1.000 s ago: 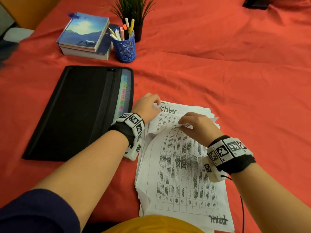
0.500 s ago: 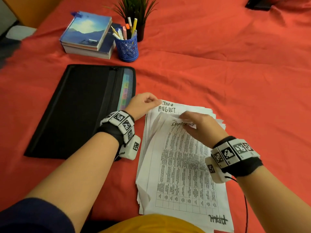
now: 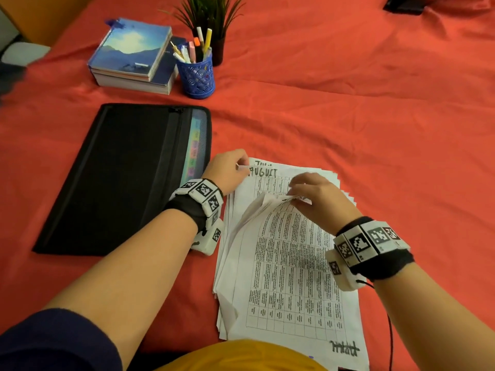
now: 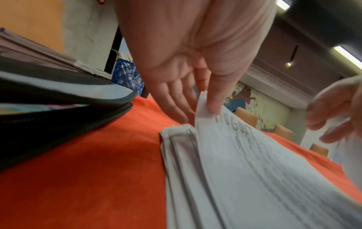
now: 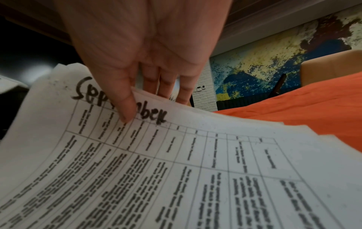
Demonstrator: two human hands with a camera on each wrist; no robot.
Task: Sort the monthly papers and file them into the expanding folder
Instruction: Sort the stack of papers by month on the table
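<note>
Sheets may slip out of order, since left hand pinches only the August page corner while right hand grips the bowed September sheet.

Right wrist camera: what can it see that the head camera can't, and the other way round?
Only the right wrist view shows the word September on the lifted sheet, with the thumb pressed over its middle letters, and a painted wall behind. Only the head view shows the left hand pinching a paper corner beside the word August, the black expanding folder, the books, the blue pen cup and the plant. Both show the right hand holding up papers over the red cloth.
</note>
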